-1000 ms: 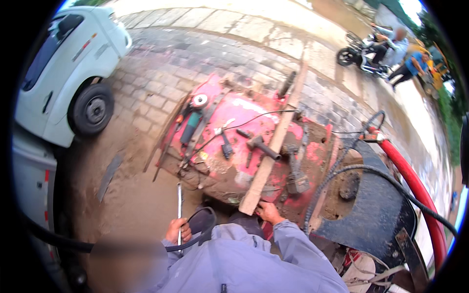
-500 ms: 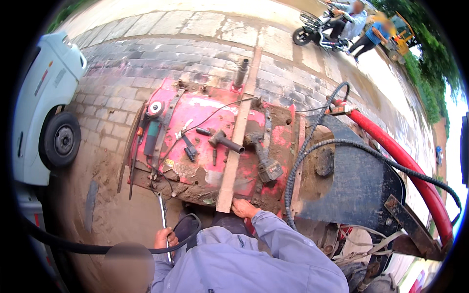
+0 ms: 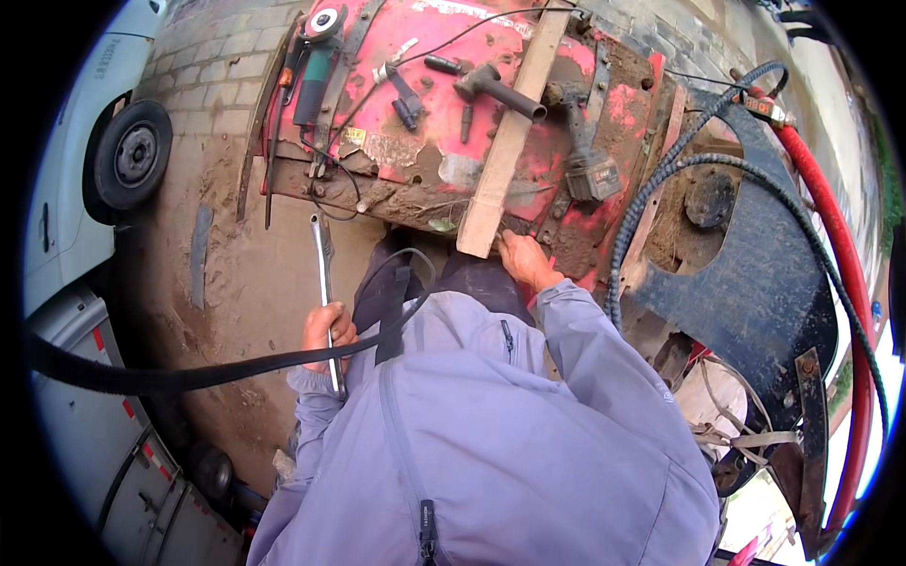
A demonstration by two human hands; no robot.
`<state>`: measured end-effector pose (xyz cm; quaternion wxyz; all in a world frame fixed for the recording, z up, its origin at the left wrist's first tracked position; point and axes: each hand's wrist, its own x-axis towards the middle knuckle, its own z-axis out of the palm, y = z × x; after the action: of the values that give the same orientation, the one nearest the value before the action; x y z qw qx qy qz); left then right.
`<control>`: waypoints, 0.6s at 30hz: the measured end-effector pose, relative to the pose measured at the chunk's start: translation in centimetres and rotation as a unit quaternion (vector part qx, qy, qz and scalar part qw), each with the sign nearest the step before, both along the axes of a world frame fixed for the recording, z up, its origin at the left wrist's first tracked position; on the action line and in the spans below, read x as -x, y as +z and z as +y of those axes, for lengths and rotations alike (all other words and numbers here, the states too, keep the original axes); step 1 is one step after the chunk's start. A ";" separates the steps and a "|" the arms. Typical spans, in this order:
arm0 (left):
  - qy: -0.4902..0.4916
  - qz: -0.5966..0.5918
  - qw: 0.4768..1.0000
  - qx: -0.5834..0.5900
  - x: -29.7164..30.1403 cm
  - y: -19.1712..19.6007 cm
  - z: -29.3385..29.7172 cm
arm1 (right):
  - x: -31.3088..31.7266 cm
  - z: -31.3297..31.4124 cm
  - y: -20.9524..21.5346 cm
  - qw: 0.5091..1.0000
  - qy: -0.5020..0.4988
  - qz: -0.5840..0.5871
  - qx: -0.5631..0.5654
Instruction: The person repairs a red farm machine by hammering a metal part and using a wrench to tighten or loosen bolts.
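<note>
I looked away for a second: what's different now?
The view tipped down, so the rider slid out past the top. No new hold or letting go: the left hand still holds the bar, the right hand stays by the plank, and the drill hasn't moved.

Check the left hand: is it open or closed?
Closed: the left hand has its fingers curled around a long metal bar, which sticks out above and below the fist.

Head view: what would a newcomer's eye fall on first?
The mud-streaked red panel dominates the upper middle, a wooden plank lying across it. A green-bodied angle grinder lies near its left edge. Below, the left grip holds a long silver wrench-like tool.
</note>
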<state>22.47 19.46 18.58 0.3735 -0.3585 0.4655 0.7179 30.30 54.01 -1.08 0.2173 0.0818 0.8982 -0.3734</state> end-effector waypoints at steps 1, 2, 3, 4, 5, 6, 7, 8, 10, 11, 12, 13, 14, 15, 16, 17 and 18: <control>0.000 -0.006 1.000 0.002 0.0 0.0 0.1 | -0.2 -0.2 0.1 1.000 -0.011 -0.002 -0.013; -0.002 -0.012 1.000 0.005 0.0 0.0 0.2 | -0.3 -0.4 0.1 0.999 -0.024 -0.004 -0.026; -0.006 -0.018 1.000 0.013 -0.1 0.7 0.2 | -0.2 0.3 0.0 1.000 -0.007 -0.003 0.002; -0.007 -0.019 1.000 0.014 0.1 0.6 0.6 | 0.5 1.1 0.0 0.999 0.025 -0.019 0.004; -0.009 -0.020 1.000 0.014 0.3 0.6 0.9 | 0.8 1.6 0.1 0.998 0.057 -0.036 0.007; -0.007 -0.016 1.000 0.017 0.4 0.6 1.1 | 1.0 1.7 0.3 0.998 0.056 -0.041 0.008; -0.006 -0.017 1.000 0.020 0.6 0.7 1.4 | 1.1 1.7 0.4 0.997 0.055 -0.046 0.009; -0.004 -0.018 1.000 0.023 0.6 0.8 1.7 | 1.2 1.7 0.6 0.997 0.056 -0.051 0.011; -0.012 -0.016 0.999 0.025 0.8 0.7 1.9 | 1.1 1.5 1.1 0.997 0.025 -0.073 0.007; -0.020 -0.013 0.999 0.025 0.9 0.6 1.8 | 1.0 1.4 1.2 0.996 0.011 -0.084 0.006; -0.033 -0.010 0.999 0.023 1.0 0.5 1.9 | 0.6 1.8 0.6 0.998 0.001 -0.043 0.050; -0.037 -0.012 0.999 0.018 1.2 0.4 2.1 | 0.1 2.4 -0.6 0.996 -0.007 -0.003 0.092; -0.040 -0.013 0.999 0.014 1.3 0.3 2.3 | -0.7 2.8 -1.6 0.990 -0.016 0.036 0.134; -0.039 -0.010 0.999 0.012 1.4 0.3 2.2 | -0.5 2.6 -1.2 0.967 -0.106 -0.068 0.222; -0.040 -0.008 0.999 0.016 1.3 0.2 2.2 | -0.3 2.4 -0.7 0.917 -0.192 -0.171 0.305; -0.040 -0.012 0.999 0.016 1.1 0.2 2.2 | -0.1 2.1 -0.2 0.842 -0.273 -0.269 0.379; -0.043 -0.013 0.999 0.016 1.2 0.3 2.4 | -0.2 1.5 0.5 0.789 -0.340 -0.266 0.436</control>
<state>21.25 21.83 18.83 0.4037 -0.3536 0.4871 0.6890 30.45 55.54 -0.55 0.3191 0.3749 0.4603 -0.7388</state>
